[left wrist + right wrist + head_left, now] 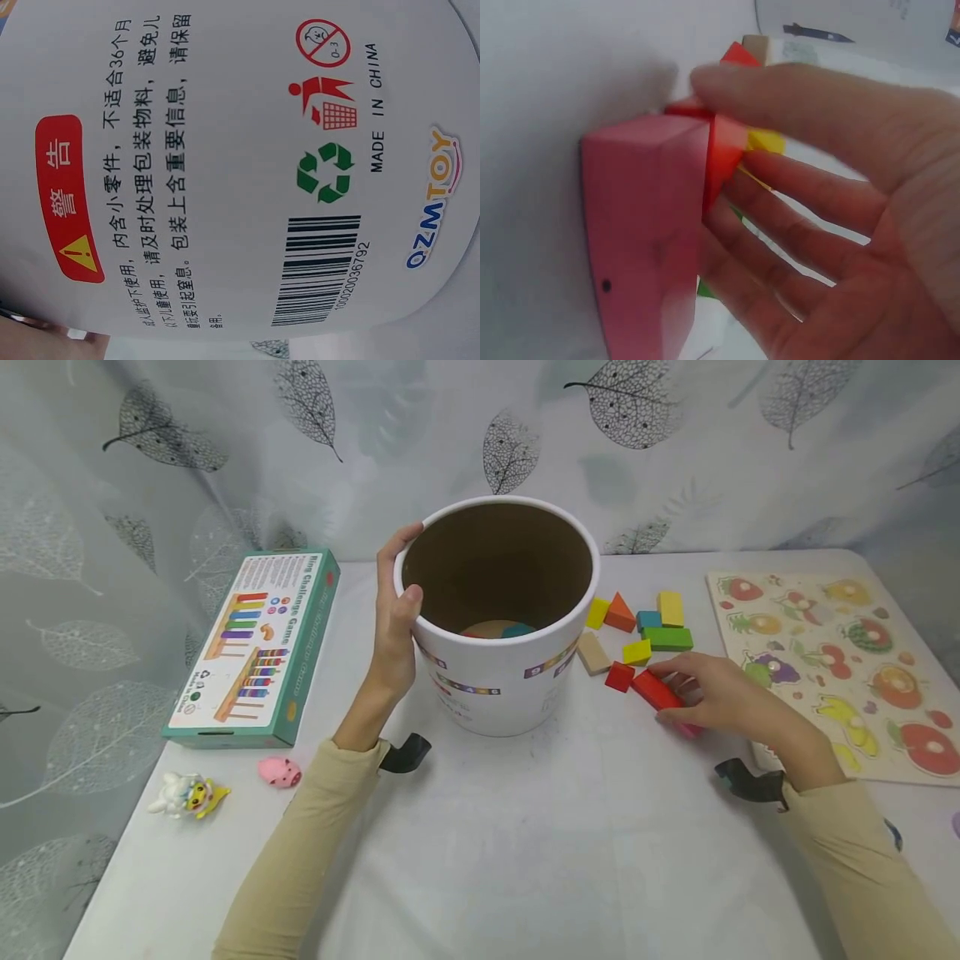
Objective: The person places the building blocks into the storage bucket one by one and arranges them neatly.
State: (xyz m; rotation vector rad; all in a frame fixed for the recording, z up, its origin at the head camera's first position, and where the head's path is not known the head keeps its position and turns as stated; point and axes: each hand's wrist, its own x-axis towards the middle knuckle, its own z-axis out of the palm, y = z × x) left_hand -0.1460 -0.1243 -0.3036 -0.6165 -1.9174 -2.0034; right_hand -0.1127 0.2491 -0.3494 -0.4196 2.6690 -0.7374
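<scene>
A large white bucket (487,685) with printed number strips stands upright in the middle of the head view, a few coloured pieces lying at its bottom. My left hand (395,627) grips its left side, the thumb at the rim. Warning text and a barcode (315,270) on the bucket wall fill the left wrist view. On the right, my right hand (712,693) has its thumb and fingers on opposite sides of a red block (657,691). Right against that block's near end lies a pink block (641,225), partly covered by the hand in the head view.
Between bucket and right hand lie several wooden blocks, among them a red cube (619,677), a green block (667,639) and an orange triangle (620,612). A fruit puzzle board (795,693) is at right. Left are a game box (247,643), pink pig (280,772) and small figurine (187,795).
</scene>
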